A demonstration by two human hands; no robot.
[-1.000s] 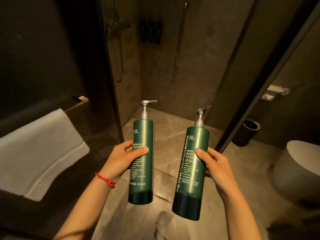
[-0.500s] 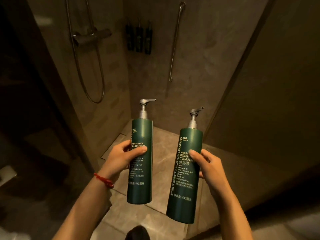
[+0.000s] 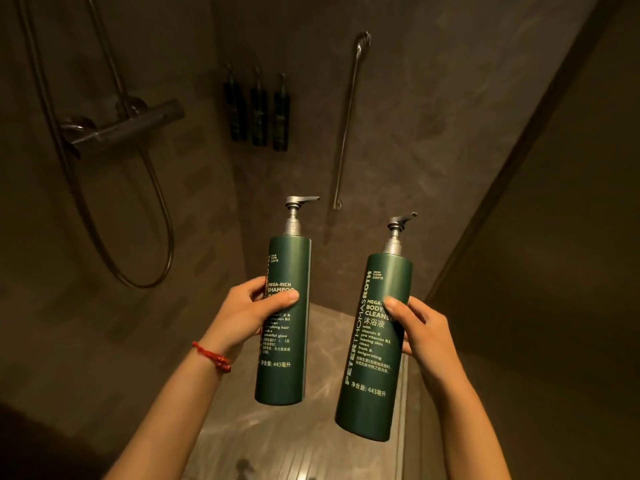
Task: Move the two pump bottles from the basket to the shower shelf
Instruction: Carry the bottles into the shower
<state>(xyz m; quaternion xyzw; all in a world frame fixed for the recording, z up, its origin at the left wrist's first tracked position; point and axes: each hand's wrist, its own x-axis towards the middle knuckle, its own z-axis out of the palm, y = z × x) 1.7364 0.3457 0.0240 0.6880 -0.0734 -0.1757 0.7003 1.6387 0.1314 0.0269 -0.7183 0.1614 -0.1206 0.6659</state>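
I hold two tall green pump bottles upright in front of me inside the shower. My left hand (image 3: 251,311) grips the shampoo bottle (image 3: 289,362) around its middle, its silver pump pointing right. My right hand (image 3: 420,329) grips the body cleanser bottle (image 3: 372,382), which leans slightly to the right. On the far wall, above the bottles, three dark bottles (image 3: 257,109) hang in a row in a holder. No basket is in view.
A shower mixer bar (image 3: 124,129) with a looping hose (image 3: 156,216) is fixed to the left wall. A metal grab rail (image 3: 348,119) runs down the back wall. A glass partition edge (image 3: 502,188) slants along the right. Marble floor (image 3: 322,341) lies below.
I have stepped forward into the shower. The towel, toilet and bin have left the view, and the wall bottles and mixer look closer. Both hands keep their grip on the bottles.
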